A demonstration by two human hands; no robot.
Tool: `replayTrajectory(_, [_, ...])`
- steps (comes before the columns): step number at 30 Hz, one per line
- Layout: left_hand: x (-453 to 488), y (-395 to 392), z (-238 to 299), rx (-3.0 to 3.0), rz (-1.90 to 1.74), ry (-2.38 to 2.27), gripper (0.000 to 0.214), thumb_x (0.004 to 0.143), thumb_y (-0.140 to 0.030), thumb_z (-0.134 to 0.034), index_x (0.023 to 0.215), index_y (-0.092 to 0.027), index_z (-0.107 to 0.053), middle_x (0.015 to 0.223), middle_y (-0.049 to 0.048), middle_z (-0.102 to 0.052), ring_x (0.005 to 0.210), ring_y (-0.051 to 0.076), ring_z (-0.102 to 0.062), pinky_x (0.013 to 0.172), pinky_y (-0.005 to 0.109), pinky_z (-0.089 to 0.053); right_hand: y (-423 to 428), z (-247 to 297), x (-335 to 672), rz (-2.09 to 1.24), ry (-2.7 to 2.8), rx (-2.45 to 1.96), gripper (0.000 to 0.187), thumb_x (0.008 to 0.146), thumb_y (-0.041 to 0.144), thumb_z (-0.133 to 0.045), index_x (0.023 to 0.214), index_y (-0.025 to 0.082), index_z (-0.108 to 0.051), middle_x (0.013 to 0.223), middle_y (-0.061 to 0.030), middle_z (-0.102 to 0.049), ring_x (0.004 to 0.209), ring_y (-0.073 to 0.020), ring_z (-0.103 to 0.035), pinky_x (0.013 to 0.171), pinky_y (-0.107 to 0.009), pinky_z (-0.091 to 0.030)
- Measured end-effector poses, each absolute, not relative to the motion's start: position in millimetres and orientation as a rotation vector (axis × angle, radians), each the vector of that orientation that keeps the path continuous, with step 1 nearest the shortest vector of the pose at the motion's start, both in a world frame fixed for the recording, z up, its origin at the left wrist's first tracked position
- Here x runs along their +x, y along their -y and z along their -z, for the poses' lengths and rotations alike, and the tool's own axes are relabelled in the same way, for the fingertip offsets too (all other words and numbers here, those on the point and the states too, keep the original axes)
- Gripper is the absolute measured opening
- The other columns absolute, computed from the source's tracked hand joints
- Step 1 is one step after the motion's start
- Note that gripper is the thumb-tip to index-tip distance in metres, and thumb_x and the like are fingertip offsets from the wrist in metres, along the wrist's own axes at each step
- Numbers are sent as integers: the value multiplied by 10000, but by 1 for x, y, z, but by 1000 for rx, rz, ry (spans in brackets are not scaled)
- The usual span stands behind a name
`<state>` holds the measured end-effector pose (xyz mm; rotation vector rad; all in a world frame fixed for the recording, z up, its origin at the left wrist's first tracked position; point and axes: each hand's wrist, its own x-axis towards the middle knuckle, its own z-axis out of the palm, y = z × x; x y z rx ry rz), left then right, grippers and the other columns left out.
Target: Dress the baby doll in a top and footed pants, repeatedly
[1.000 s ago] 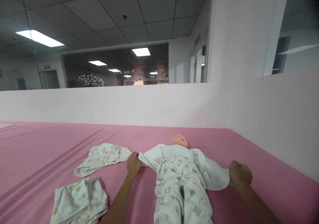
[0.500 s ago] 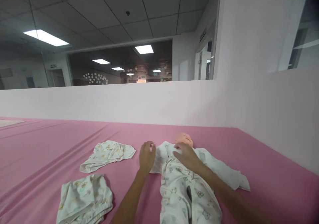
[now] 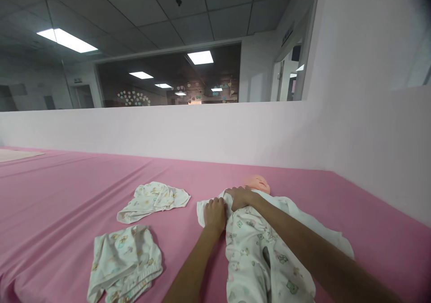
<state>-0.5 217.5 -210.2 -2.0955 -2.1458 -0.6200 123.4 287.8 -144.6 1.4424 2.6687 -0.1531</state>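
Doll (image 3: 260, 184): chest partly hidden behind right hand (image 3: 238, 198).
Trousers (image 3: 247, 244): ends cut off.
Sheet (image 3: 67, 199): near edge also cut off.

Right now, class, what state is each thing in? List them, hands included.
Doll: lying on its back
White top: wrinkled, one side spread out
Patterned trousers: creased, covering the doll's lower body
Left hand: curled over the top's cloth
Right hand: on the doll's upper body
Farther patterned garment: crumpled
Nearer patterned garment: folded over
Pink sheet: creased
Ceiling lights: lit
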Motion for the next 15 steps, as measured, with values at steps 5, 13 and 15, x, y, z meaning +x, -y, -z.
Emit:
replayTrajectory(5, [-13, -219, 206, -2137, 644, 2247, 286, 969, -298, -300, 948, -204, -569, 968, 64, -666, 901, 220, -617, 691, 300, -407, -295, 140, 127, 195, -2675, 1440, 809, 537, 278, -704, 1314, 293, -481, 1264, -103, -588, 1167, -347, -535, 957, -500, -383])
replayTrajectory(13, [-43, -217, 209, -1999, 685, 2442, 297, 945, -255, -310, 983, -161, -589, 977, 122, -678, 957, 260, -619, 722, 328, -421, -299, 133, 153, 285, -2764, 1390, 805, 593, 275, -647, 1367, 266, -424, 1308, -97, -550, 1141, -289, -548, 835, -364, -452])
replayTrajectory(15, [-38, -215, 206, -1951, 735, 2415, 349, 966, -320, -274, 1043, -157, -572, 1011, 126, -662, 967, 260, -606, 757, 345, -424, -299, 135, 154, 279, -2787, 1389, 766, 602, 260, -636, 1344, 255, -446, 1308, -97, -547, 1154, -288, -537, 863, -365, -432])
